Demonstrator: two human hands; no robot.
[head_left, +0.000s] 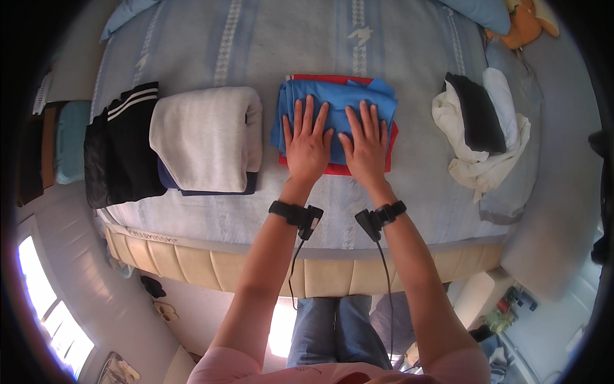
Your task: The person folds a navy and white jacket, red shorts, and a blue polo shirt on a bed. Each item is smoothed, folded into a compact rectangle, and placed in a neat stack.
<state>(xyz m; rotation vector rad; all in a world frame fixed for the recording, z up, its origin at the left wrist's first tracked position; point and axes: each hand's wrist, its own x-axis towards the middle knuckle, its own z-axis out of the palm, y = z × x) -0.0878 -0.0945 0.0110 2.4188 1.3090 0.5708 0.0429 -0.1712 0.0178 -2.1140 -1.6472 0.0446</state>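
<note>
Both my hands lie flat on a folded blue garment [339, 96] in the middle of the bed. My left hand [308, 146] presses on its left half with the fingers spread. On the right half rests my right hand [366, 150], fingers also apart. Beneath the blue cloth a folded red garment [392, 147] shows along the edges. To the left is a folded light grey garment [198, 137] on top of a navy one [217, 192], next to black clothing with white stripes [121, 153].
A loose pile at the right holds a cream cloth [476, 171], a black folded item [476, 115] and a white one [500, 96]. An orange plush toy [519, 25] sits at the far right corner. The padded beige bed edge [326, 274] runs in front of me.
</note>
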